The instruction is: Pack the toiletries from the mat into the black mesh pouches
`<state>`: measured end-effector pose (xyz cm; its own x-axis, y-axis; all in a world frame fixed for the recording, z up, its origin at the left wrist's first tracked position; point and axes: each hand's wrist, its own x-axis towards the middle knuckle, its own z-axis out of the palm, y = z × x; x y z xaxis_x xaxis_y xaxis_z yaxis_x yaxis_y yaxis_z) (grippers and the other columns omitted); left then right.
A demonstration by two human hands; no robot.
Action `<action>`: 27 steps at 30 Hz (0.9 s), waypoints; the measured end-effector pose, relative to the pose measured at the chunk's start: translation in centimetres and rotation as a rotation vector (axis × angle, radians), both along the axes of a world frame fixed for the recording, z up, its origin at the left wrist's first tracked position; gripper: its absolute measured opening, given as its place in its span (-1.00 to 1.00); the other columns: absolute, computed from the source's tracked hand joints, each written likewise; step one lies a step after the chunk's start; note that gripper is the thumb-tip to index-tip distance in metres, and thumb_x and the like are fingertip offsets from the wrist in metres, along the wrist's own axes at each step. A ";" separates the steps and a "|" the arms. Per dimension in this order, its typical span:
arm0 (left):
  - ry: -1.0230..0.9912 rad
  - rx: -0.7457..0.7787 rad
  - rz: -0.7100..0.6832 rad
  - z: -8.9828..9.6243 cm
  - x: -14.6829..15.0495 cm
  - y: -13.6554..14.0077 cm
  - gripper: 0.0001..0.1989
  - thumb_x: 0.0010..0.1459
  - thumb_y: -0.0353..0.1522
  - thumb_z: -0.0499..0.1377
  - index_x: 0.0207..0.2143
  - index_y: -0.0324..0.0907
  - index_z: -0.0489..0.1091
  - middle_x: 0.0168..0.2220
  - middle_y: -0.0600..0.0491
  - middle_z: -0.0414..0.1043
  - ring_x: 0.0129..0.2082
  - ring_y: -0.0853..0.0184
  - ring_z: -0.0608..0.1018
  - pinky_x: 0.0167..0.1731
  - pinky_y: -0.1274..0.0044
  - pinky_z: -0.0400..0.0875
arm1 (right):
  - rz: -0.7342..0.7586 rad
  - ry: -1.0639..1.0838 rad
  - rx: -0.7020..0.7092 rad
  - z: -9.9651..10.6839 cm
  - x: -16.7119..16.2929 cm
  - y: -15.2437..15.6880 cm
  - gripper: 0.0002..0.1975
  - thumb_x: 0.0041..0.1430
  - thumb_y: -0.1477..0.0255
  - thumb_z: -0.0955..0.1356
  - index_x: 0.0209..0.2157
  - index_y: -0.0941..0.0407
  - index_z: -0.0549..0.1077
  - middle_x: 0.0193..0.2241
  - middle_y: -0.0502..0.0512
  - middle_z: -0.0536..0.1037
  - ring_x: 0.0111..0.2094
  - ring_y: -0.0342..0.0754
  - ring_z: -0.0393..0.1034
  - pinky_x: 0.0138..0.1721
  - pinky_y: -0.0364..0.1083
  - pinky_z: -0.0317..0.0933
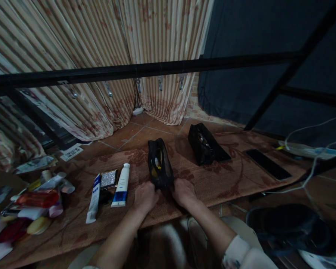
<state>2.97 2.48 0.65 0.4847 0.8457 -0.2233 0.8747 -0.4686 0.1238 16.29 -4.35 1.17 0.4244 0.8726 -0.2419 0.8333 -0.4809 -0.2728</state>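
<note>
A small black pouch [168,173] stands on the reddish-brown patterned cloth, its top gaping, with yellow and pale items partly visible inside. My left hand [146,195] is closed at the pouch's near left corner. At the near right corner, my right hand [184,192] is closed in the same way; the fingertips of both are mostly hidden. Left of the pouch lies a white and blue tube [123,183], beside a glittery square compact [109,179] and a second white and blue tube [94,200]. Another black pouch [199,147], open on top, sits further right.
Assorted cosmetics and bottles [37,201] are heaped at the left. A dark phone [268,164] and white cables [310,177] lie to the right. A black metal bar [162,69] crosses in front of striped curtains [100,45]. A dark shoe [285,228] shows at lower right.
</note>
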 end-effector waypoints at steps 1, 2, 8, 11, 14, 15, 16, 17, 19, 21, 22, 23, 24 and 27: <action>-0.001 -0.011 0.013 0.2 0.0 0.1 -0.70 0.10 -0.20 0.08 -0.25 -0.18 0.48 -0.20 -0.09 0.51 -0.16 0.22 0.52 -0.18 0.50 0.34 | 0.002 0.001 0.001 0.0 0.0 0.0 -0.74 0.13 0.42 0.25 -0.29 0.22 0.54 -0.26 0.33 0.56 -0.17 0.09 0.45 -0.19 -0.09 0.24; -0.005 -0.017 0.020 0.3 -0.1 0.2 -0.69 0.09 -0.18 0.09 -0.25 -0.18 0.48 -0.20 -0.09 0.51 -0.16 0.22 0.52 -0.19 0.51 0.35 | 0.003 0.000 0.003 0.0 0.0 0.0 -0.74 0.13 0.41 0.25 -0.29 0.22 0.54 -0.25 0.34 0.55 -0.16 0.09 0.45 -0.18 -0.08 0.23; -0.025 0.016 0.044 0.3 0.0 0.2 -0.62 0.07 -0.12 0.09 -0.31 -0.24 0.48 -0.26 -0.14 0.52 -0.18 0.19 0.54 -0.23 0.52 0.36 | 0.004 -0.005 0.004 0.1 0.0 0.0 -0.73 0.14 0.41 0.24 -0.28 0.23 0.53 -0.24 0.35 0.55 -0.16 0.11 0.44 -0.18 -0.06 0.23; -0.037 0.026 0.064 -0.2 0.0 0.3 -0.61 0.06 -0.10 0.08 -0.32 -0.24 0.48 -0.29 -0.15 0.52 -0.20 0.19 0.54 -0.25 0.52 0.36 | 0.010 -0.005 0.009 0.2 -0.1 0.0 -0.73 0.14 0.42 0.24 -0.28 0.23 0.52 -0.24 0.34 0.55 -0.17 0.10 0.45 -0.19 -0.07 0.23; -0.088 -0.010 0.084 -0.3 0.0 0.6 -0.63 0.05 -0.11 0.10 -0.36 -0.23 0.49 -0.30 -0.13 0.53 -0.23 0.21 0.55 -0.30 0.54 0.35 | 0.011 -0.007 0.002 0.3 -0.1 -0.1 -0.75 0.12 0.44 0.25 -0.29 0.24 0.52 -0.25 0.34 0.55 -0.18 0.09 0.45 -0.20 -0.09 0.23; -0.116 -0.024 0.093 -0.3 0.1 0.6 -0.65 0.04 -0.12 0.11 -0.37 -0.23 0.49 -0.30 -0.12 0.53 -0.23 0.22 0.55 -0.32 0.55 0.34 | 0.012 -0.007 -0.001 0.3 -0.1 -0.1 -0.75 0.12 0.43 0.25 -0.29 0.24 0.52 -0.24 0.35 0.55 -0.17 0.09 0.45 -0.20 -0.09 0.23; -0.146 -0.039 0.101 -0.2 0.1 0.7 -0.66 0.03 -0.14 0.13 -0.37 -0.23 0.49 -0.31 -0.12 0.53 -0.24 0.23 0.55 -0.34 0.56 0.33 | 0.013 -0.008 -0.003 0.3 -0.1 0.0 -0.75 0.13 0.43 0.25 -0.28 0.24 0.52 -0.24 0.35 0.54 -0.16 0.08 0.44 -0.19 -0.09 0.22; -0.177 -0.053 0.106 -0.1 0.2 0.8 -0.68 0.03 -0.15 0.14 -0.38 -0.23 0.49 -0.32 -0.11 0.53 -0.24 0.24 0.55 -0.35 0.57 0.32 | 0.015 -0.008 -0.004 0.2 -0.1 0.0 -0.74 0.14 0.42 0.25 -0.27 0.24 0.52 -0.23 0.35 0.54 -0.15 0.08 0.44 -0.18 -0.09 0.22; -0.228 -0.082 0.106 0.1 0.3 0.8 -0.70 0.03 -0.18 0.15 -0.39 -0.25 0.48 -0.35 -0.10 0.52 -0.26 0.25 0.55 -0.39 0.58 0.30 | 0.019 -0.009 -0.005 0.1 -0.1 0.0 -0.72 0.16 0.40 0.24 -0.25 0.23 0.52 -0.21 0.34 0.54 -0.14 0.06 0.43 -0.16 -0.10 0.21; -0.260 -0.102 0.120 0.3 0.4 0.9 -0.71 0.04 -0.19 0.15 -0.43 -0.26 0.47 -0.40 -0.08 0.51 -0.31 0.28 0.55 -0.43 0.58 0.26 | 0.021 -0.007 -0.010 -0.1 0.0 0.1 -0.71 0.17 0.40 0.22 -0.26 0.23 0.52 -0.22 0.34 0.54 -0.14 0.06 0.43 -0.17 -0.11 0.20; -0.272 -0.109 0.130 0.3 0.4 0.9 -0.72 0.04 -0.20 0.16 -0.46 -0.27 0.46 -0.43 -0.06 0.50 -0.34 0.30 0.54 -0.45 0.59 0.24 | 0.021 -0.006 -0.012 -0.2 0.0 0.1 -0.71 0.18 0.40 0.22 -0.27 0.24 0.52 -0.24 0.34 0.54 -0.15 0.06 0.43 -0.18 -0.11 0.20; -0.283 -0.114 0.140 0.4 0.4 0.9 -0.72 0.03 -0.21 0.16 -0.48 -0.27 0.45 -0.45 -0.04 0.48 -0.37 0.31 0.54 -0.48 0.59 0.22 | 0.021 -0.006 -0.012 -0.3 0.0 0.1 -0.70 0.19 0.39 0.21 -0.27 0.24 0.52 -0.24 0.34 0.54 -0.16 0.06 0.43 -0.19 -0.11 0.20; -0.297 -0.114 0.150 0.4 0.4 0.9 -0.73 0.03 -0.21 0.17 -0.49 -0.28 0.44 -0.48 -0.03 0.47 -0.39 0.32 0.52 -0.49 0.59 0.20 | 0.020 -0.007 -0.011 -0.4 0.1 0.2 -0.70 0.19 0.39 0.21 -0.27 0.24 0.52 -0.25 0.34 0.54 -0.16 0.07 0.43 -0.19 -0.11 0.20; -0.342 -0.111 0.172 0.3 0.3 1.0 -0.75 0.00 -0.24 0.20 -0.51 -0.28 0.41 -0.51 0.01 0.42 -0.41 0.34 0.49 -0.51 0.59 0.17 | 0.020 -0.012 -0.005 -0.7 0.2 0.2 -0.69 0.21 0.40 0.19 -0.25 0.24 0.51 -0.23 0.34 0.54 -0.14 0.07 0.42 -0.18 -0.10 0.18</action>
